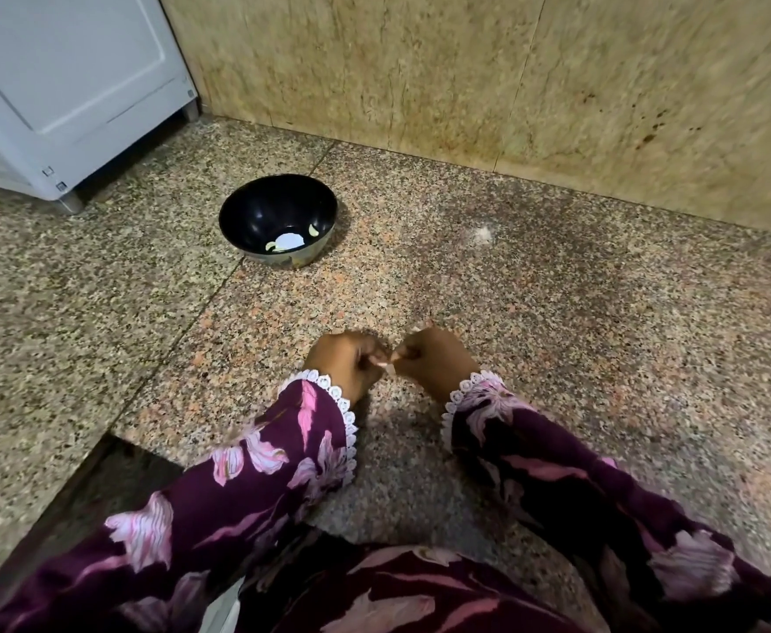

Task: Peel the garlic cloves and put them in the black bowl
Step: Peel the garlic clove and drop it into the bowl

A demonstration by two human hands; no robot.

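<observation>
left hand (342, 363) and right hand (429, 358): fingers pinch one small pale garlic clove (386, 364) | clove looks light, hard, slippery; pinch its ends | round black bowl (256, 207) well apart on speckled stone worktop (557, 312)

Open speckled bench (534, 290) lies between the hands and the black bowl (277, 220); nothing stands on that stretch. The bowl sits alone, with bare surface to its right and front. A white appliance (68, 89) stands close on the bowl's left rear, limiting approach from that side. The stone wall (488, 70) closes the back. The bench edge drops away at lower left.
</observation>
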